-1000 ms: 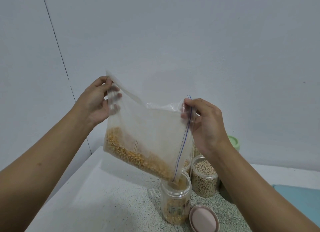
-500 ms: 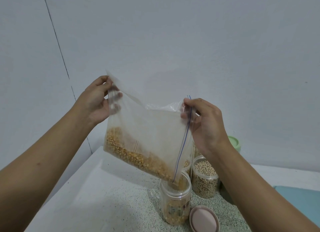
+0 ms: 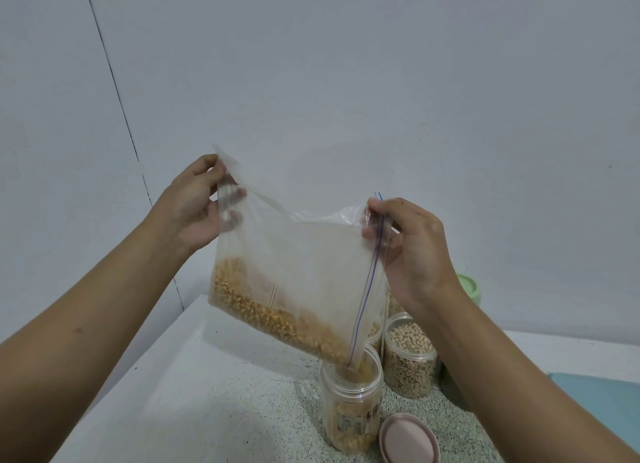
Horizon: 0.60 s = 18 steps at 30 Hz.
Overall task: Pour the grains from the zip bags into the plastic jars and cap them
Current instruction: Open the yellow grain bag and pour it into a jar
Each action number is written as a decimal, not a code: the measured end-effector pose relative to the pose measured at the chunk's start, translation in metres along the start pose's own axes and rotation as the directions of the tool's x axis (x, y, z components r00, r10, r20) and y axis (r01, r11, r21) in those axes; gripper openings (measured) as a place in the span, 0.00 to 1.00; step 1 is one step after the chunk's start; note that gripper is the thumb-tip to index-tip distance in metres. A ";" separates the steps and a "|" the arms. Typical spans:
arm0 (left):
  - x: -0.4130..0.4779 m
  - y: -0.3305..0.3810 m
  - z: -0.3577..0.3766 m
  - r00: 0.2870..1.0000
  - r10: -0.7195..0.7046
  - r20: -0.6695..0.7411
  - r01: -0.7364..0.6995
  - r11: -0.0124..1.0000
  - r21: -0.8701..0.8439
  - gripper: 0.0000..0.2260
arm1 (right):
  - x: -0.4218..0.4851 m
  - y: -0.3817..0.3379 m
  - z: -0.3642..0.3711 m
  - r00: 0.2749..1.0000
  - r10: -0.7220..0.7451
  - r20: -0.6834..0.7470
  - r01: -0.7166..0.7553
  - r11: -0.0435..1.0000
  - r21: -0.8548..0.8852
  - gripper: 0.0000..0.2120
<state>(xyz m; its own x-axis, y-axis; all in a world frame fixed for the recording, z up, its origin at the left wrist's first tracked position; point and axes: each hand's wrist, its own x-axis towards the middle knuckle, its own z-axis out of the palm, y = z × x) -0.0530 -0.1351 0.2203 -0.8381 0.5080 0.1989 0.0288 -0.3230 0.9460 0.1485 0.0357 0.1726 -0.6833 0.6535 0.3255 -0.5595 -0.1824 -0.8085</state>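
I hold a clear zip bag (image 3: pixel 304 268) tilted over an open plastic jar (image 3: pixel 351 407). My left hand (image 3: pixel 194 206) pinches the bag's raised bottom corner. My right hand (image 3: pixel 412 251) grips the zip edge with its blue line. Yellow corn grains (image 3: pixel 273 320) lie along the bag's lower side and run down to the low corner, which sits inside the jar's mouth. The jar is partly filled with the same grains. A pink lid (image 3: pixel 408 440) lies flat beside the jar on the right.
A second open jar (image 3: pixel 410 355) full of pale beans stands behind the first, with another jar partly hidden by the bag. A green lid (image 3: pixel 469 287) shows behind my right wrist. The speckled counter (image 3: pixel 225 410) meets a white wall; a teal surface (image 3: pixel 602 397) lies right.
Both hands and the bag have stayed almost still. The grain level in the jar has risen slightly as corn slides out of the bag.
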 end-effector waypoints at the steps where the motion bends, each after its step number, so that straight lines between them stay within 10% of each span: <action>1: 0.000 0.000 0.000 1.000 0.000 0.002 0.000 1.000 -0.002 0.12 | 0.000 0.000 0.000 1.000 -0.002 0.001 0.002 1.000 -0.002 0.08; 18: -0.002 -0.004 -0.001 1.000 -0.007 -0.030 0.007 1.000 0.003 0.09 | 0.004 0.002 0.000 1.000 0.011 0.026 -0.011 1.000 0.002 0.09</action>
<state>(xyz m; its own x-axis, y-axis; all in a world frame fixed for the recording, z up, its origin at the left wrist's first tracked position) -0.0521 -0.1360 0.2159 -0.8540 0.4864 0.1845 0.0243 -0.3171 0.9481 0.1451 0.0380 0.1725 -0.7013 0.6321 0.3295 -0.5531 -0.1909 -0.8110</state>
